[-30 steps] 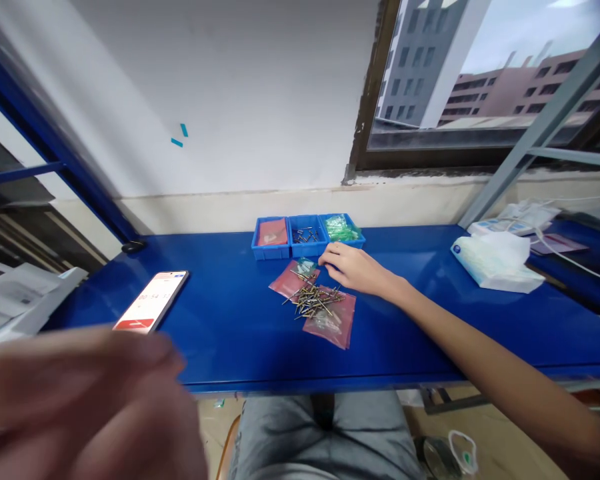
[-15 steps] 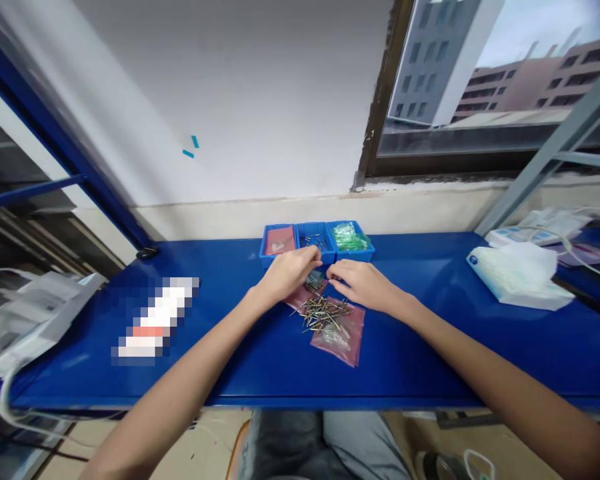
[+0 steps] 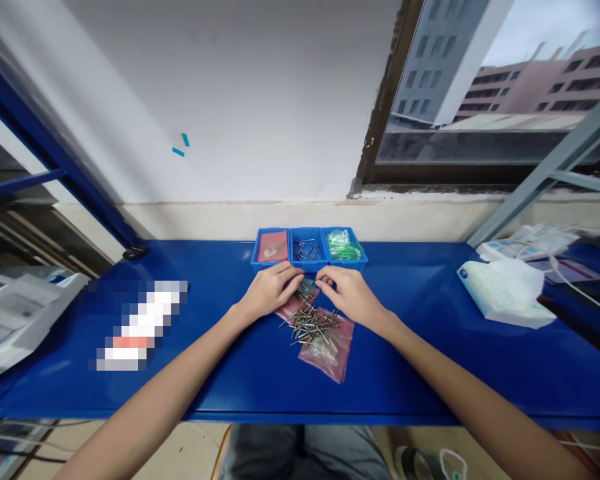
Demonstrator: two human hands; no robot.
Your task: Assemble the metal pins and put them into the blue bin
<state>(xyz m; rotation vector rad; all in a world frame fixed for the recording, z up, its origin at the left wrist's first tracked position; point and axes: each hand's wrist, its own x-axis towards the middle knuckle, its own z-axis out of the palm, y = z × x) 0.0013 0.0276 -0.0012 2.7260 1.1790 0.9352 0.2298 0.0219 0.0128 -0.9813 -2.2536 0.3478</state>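
Left hand (image 3: 273, 290): bent above the tabletop (image 3: 375, 397) in front of the bins, fingers curled inward and thumb close to them; we cannot tell whether anything is pinched.

Right hand (image 3: 349, 295): facing the left hand, thumb and forefinger drawn to a narrow spacing; we cannot tell what, if anything, lies between the tips.

Small clear bag (image 3: 307, 287): one, greenish, located between the two hands; partly hidden from us.

Metal pins (image 3: 311, 327): a loose heap, brass and steel in tone, crossing at all angles, nearer to us than the hands.

Pink bags: one (image 3: 289, 309) beneath the left hand's wrist side and the heap; another (image 3: 330, 357) at the heap's near right, pale pieces showing within.

Blue bins, three in a row: left bin (image 3: 269, 265) holding a pink packet (image 3: 273, 243); middle bin (image 3: 307, 233) holding scattered pins; right bin (image 3: 349, 265) holding green plastic bags (image 3: 344, 245).

Tissue pack (image 3: 503, 293): far right, well apart.
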